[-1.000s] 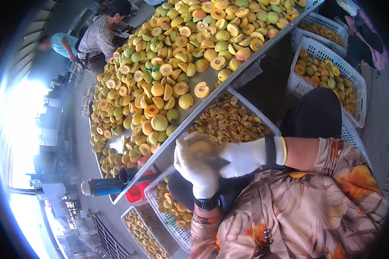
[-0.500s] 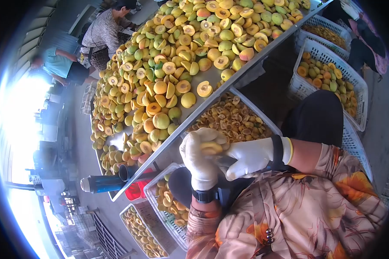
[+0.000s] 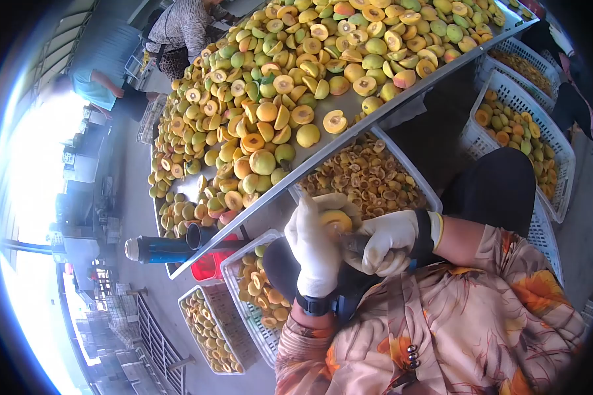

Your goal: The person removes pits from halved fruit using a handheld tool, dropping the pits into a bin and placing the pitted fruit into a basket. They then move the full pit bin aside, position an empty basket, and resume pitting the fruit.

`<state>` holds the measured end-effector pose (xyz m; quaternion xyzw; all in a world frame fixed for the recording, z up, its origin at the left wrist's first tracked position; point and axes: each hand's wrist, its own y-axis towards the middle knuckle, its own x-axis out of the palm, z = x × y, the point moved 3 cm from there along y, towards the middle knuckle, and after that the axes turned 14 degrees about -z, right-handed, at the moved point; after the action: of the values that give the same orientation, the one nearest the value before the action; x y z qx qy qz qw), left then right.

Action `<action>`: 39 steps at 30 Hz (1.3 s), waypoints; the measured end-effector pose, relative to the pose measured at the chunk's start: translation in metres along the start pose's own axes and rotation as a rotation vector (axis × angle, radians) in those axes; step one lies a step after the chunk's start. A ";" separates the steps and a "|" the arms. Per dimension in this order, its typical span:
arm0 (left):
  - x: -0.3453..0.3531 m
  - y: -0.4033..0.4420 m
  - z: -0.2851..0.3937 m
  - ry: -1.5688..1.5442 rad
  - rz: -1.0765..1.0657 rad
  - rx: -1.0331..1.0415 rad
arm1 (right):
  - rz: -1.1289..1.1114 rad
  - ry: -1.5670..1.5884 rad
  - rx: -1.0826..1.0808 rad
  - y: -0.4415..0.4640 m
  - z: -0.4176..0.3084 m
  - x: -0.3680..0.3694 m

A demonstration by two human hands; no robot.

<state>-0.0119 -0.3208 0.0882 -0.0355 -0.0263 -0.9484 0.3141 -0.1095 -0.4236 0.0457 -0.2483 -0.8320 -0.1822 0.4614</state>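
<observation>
My left hand (image 3: 316, 247), in a white glove with a dark watch at the wrist, is closed around a yellow fruit piece (image 3: 336, 222). Close beside it, my gloved right hand (image 3: 390, 245) has its fingers curled round a small dark tool (image 3: 356, 243), blurred and partly hidden, that points at the fruit. Both hands are over my lap. Beyond them, a crate (image 3: 430, 191) holds small brownish-yellow fruit pieces. Many whole and halved yellow-green fruits (image 3: 262, 162) lie on the metal-edged table (image 3: 349, 136).
White crates of fruit stand at the right (image 3: 563, 155) and lower left (image 3: 237, 276). A blue flask (image 3: 165, 251) and a red container (image 3: 207, 266) are near the table corner. A patterned-top person (image 3: 181, 26) and a person in light blue (image 3: 95, 89) are at the upper left.
The view has shifted, moving the table and crates within the frame. The right-hand fingers are curled more tightly than half a second ago. The person in light blue has come further into view since the first frame.
</observation>
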 end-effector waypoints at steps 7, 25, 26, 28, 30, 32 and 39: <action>-0.007 -0.011 -0.003 -0.003 0.036 0.085 | -0.070 -0.041 -0.001 0.004 0.004 0.004; -0.145 0.025 0.003 1.039 0.209 -0.233 | 1.031 -1.388 0.573 -0.063 0.020 -0.109; -0.136 0.060 -0.008 1.096 0.117 -0.180 | 0.981 -1.449 0.633 -0.067 0.027 -0.116; -0.101 0.128 -0.025 1.106 -0.042 -0.034 | 0.984 -1.425 0.513 -0.069 0.027 -0.112; -0.066 0.183 -0.041 1.039 -0.097 -0.101 | 0.982 -1.383 0.407 -0.066 0.016 -0.097; -0.045 0.225 -0.062 1.068 -0.206 -0.220 | 0.983 -1.369 0.362 -0.065 0.018 -0.102; -0.018 0.249 -0.092 1.176 -0.372 -0.328 | 1.085 -1.360 0.127 -0.062 0.006 -0.089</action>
<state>0.1472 -0.5164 0.0019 0.4483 0.2905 -0.8399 0.0964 -0.1093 -0.4921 -0.0381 -0.6391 -0.7023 0.2973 -0.0995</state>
